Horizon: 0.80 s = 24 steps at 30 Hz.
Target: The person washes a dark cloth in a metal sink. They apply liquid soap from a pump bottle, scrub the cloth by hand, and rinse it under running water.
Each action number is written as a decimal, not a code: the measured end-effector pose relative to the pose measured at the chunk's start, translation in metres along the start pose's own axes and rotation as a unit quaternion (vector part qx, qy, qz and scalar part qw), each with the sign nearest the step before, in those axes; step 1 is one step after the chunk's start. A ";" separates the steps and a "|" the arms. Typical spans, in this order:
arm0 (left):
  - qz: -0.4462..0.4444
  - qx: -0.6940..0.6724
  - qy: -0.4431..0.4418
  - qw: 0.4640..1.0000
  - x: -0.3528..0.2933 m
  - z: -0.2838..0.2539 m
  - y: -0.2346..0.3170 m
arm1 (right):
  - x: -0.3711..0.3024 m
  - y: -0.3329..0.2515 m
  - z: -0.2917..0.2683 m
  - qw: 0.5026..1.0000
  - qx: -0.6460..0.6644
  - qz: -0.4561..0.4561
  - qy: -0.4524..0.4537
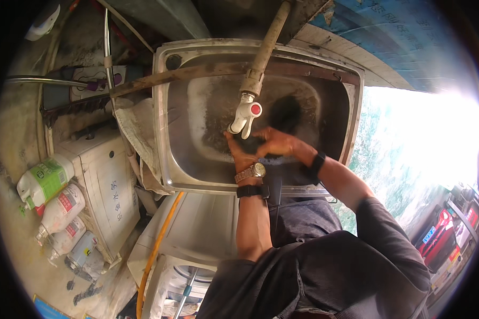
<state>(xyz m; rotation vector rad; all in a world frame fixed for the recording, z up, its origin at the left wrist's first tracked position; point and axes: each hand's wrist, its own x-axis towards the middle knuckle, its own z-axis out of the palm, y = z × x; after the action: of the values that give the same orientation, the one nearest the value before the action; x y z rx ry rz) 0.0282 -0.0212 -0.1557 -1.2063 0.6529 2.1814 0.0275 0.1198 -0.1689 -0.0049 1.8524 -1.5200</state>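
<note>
Both of my hands are low over a grimy metal sink, just below the tap. My left hand reaches up from the near rim, with a metal wristwatch and a black band at the wrist. One of its digits points toward the spout; the others are hard to make out. My right hand comes in from the right, a black band on its wrist. Its fingers are apart and bent toward the left hand. The white plastic tap has a red-centred lever. Between the hands it is too dark to see any held thing.
A thick pipe feeds the tap from above. A rusty bar crosses the sink's far side. Several bottles stand left, beside a pale box. An orange hose runs down past a washing machine.
</note>
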 end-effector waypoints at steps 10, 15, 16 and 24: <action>0.162 0.101 -0.036 0.981 0.003 0.001 -0.018 | 0.063 0.009 -0.031 0.890 -0.332 0.047 0.310; 0.126 0.021 0.004 0.992 0.002 0.023 0.010 | 0.031 0.013 -0.106 0.868 -0.352 0.126 0.326; 0.131 0.016 0.029 0.991 0.001 0.022 0.012 | 0.028 0.008 -0.100 0.857 -0.329 0.119 0.379; 0.140 0.122 -0.048 0.981 -0.017 0.018 -0.008 | 0.024 -0.012 -0.013 0.967 -0.213 0.116 0.070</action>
<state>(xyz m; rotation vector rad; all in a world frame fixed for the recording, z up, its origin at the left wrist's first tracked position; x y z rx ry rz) 0.0306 -0.0076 -0.1339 -0.9224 1.0682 2.2855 -0.0024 0.1171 -0.1712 0.1177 2.1768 -0.9640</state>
